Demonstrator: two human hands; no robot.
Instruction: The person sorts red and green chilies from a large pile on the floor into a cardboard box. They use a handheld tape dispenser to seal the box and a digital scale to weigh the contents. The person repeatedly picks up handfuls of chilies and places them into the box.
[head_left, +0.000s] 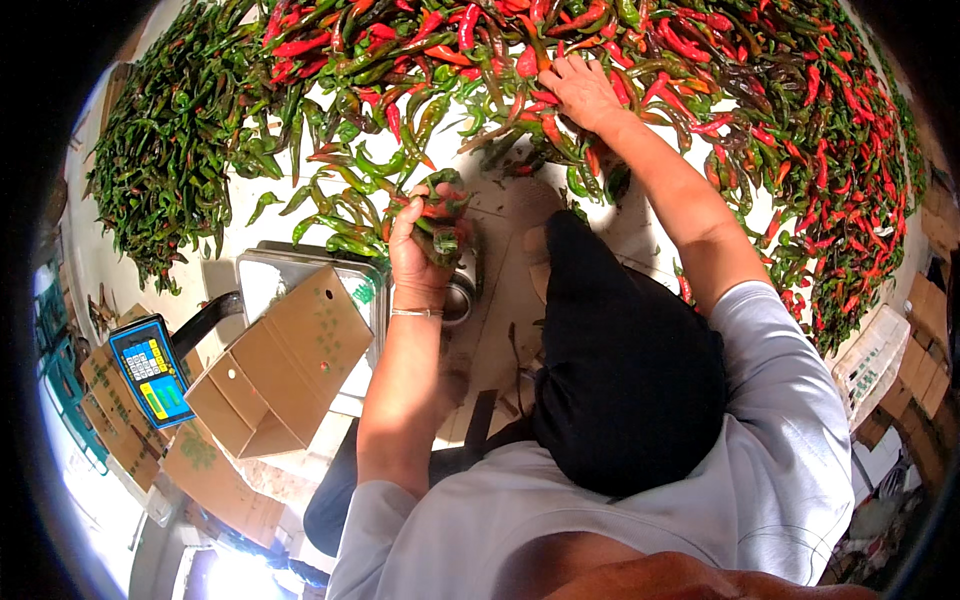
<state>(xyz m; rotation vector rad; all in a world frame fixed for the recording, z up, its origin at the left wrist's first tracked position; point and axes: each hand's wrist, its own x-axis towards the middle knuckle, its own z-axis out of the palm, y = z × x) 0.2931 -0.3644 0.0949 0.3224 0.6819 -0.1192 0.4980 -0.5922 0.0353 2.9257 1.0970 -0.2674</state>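
Note:
My left hand (418, 244) is closed around a bunch of green and reddish chili peppers (442, 225), held above the floor beside the platform scale. My right hand (581, 91) reaches forward to the near side of a wide heap of red and green chili peppers (682, 45). Its fingertips touch the peppers there; whether they grip one cannot be told. Loose green peppers (341, 225) lie on the pale tiled floor, left of my left hand.
An open cardboard box (281, 360) rests tilted on a platform scale (270, 281) with a blue keypad display (152, 371). A heap of green peppers (165, 142) lies at the far left. A white crate (870, 360) stands at the right, by flattened cardboard.

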